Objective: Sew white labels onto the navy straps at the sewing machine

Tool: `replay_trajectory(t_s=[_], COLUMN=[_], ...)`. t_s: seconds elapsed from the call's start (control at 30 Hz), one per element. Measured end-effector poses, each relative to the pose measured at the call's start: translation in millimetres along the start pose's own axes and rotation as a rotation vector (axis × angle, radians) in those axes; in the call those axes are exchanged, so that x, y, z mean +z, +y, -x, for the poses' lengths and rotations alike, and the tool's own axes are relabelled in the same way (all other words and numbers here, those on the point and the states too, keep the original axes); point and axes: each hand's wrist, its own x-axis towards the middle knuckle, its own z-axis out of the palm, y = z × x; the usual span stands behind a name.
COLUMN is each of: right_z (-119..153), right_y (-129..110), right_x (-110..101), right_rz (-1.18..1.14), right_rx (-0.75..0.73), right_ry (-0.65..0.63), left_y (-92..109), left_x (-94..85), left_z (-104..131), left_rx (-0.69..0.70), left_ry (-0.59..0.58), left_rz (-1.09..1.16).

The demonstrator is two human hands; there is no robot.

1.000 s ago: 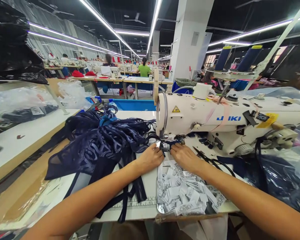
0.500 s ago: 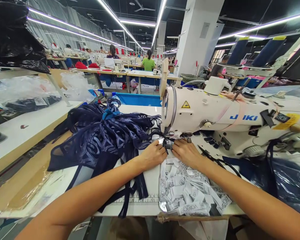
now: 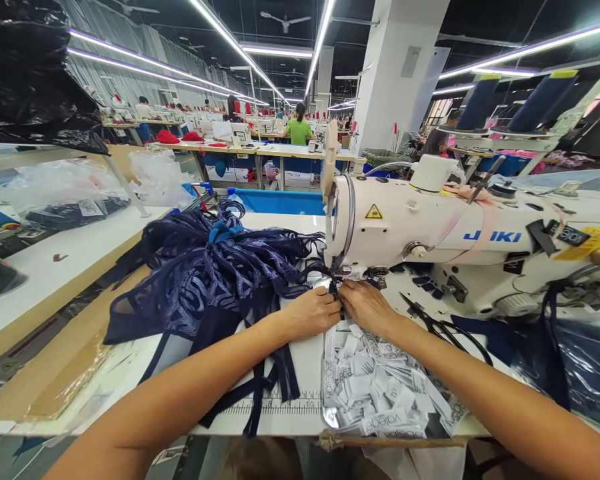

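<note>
Under the head of a white sewing machine (image 3: 405, 220), both hands are close together at the needle area. My left hand (image 3: 313, 313) has its fingers bent together on dark fabric just left of the presser foot. My right hand (image 3: 365, 305) reaches in from the right, its fingers pressed on the dark piece, fingertips partly hidden by the machine. A heap of navy mesh garments (image 3: 200, 280) with straps lies left of my left hand. Below my right hand, white printed labels (image 3: 380, 387) fill a clear tray.
Black scissors (image 3: 440, 327) lie right of my right forearm. Navy fabric in clear plastic (image 3: 575, 360) is at the far right. A side table (image 3: 55, 267) stands on the left. Thread cones (image 3: 540, 100) rise behind the machine. People sit at tables farther back.
Both hands stay at the needle area and have come slightly closer together. The whole view has shifted a little; the garments and labels otherwise look the same.
</note>
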Motion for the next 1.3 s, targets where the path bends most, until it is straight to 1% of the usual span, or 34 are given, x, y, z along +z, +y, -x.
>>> replay_trajectory(t_s=[0.13,0.23,0.3,0.37,0.43,0.5,0.57,0.6,0.67,0.73,0.8,0.9,1.03,1.2,1.3], right_z=[-4,-9,-13,-14,-11,-5,2,4,7,6,3,-2,-7,-13,-16], right_y=[0,5,8,9,9,5,2,0,-1,1,3,5,4,8,12], right_x=[4,11,14,16,14,10,5,3,0,0,4,12,21,21,19], right_rz=[-0.197,-0.404,-0.478,-0.492,-0.474,-0.359,-0.180,-0.103,-0.041,-0.072,-0.156,-0.282,-0.397,-0.540,-0.575], right_rx=[0.040,0.119,0.167,0.189,0.174,0.093,-0.008,-0.038,-0.043,-0.007,0.047,0.129,0.175,0.274,0.289], right_ry=[0.020,0.022,0.001,-0.015,-0.006,0.032,0.062,0.064,0.043,0.028,0.031,0.060,0.096,0.025,-0.012], left_y=[-2,-3,-3,-3,-3,-3,-3,-2,-1,0,2,2,0,-3,-2], left_x=[1.1,2.4,2.9,3.1,3.2,3.6,4.4,4.8,5.7,6.3,6.8,8.3,9.9,7.0,6.8], left_z=[-1,-2,-3,-3,-4,-4,-4,-4,-3,-1,1,3,2,-3,-3], left_rx=[-0.021,-0.062,-0.087,-0.102,-0.112,-0.111,-0.108,-0.105,-0.112,-0.125,-0.137,-0.149,-0.186,-0.148,-0.141], left_ry=[-0.050,-0.069,-0.077,-0.077,-0.067,-0.052,-0.043,-0.041,-0.039,-0.028,-0.013,-0.020,-0.032,-0.065,-0.067], left_rz=[0.089,0.132,0.156,0.173,0.177,0.175,0.171,0.167,0.156,0.151,0.155,0.179,0.227,0.250,0.239])
